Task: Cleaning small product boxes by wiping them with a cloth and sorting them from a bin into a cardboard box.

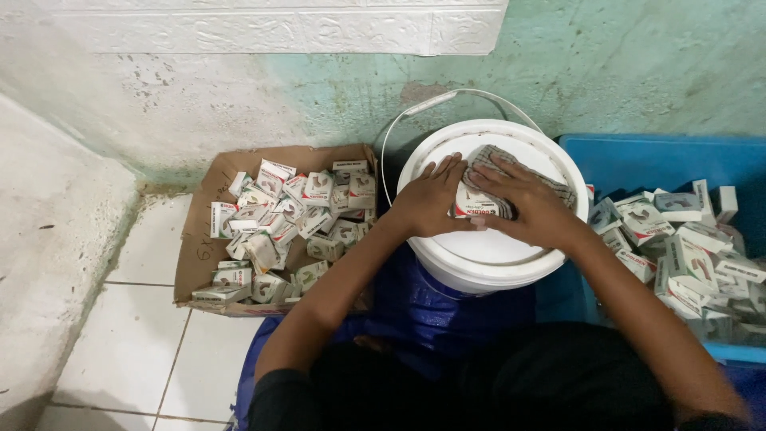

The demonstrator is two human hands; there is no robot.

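A white bucket with a closed lid stands between my knees. On the lid lies a grey checked cloth. My left hand rests on the lid and steadies a small white carton from the left. My right hand lies over the cloth and presses on the same carton from the right. Both hands touch the carton, which sits partly on the cloth.
A flat brown cardboard tray at my left holds several small white cartons. A blue plastic bin at my right holds several more cartons. A stained green wall is behind, white floor tiles at the left.
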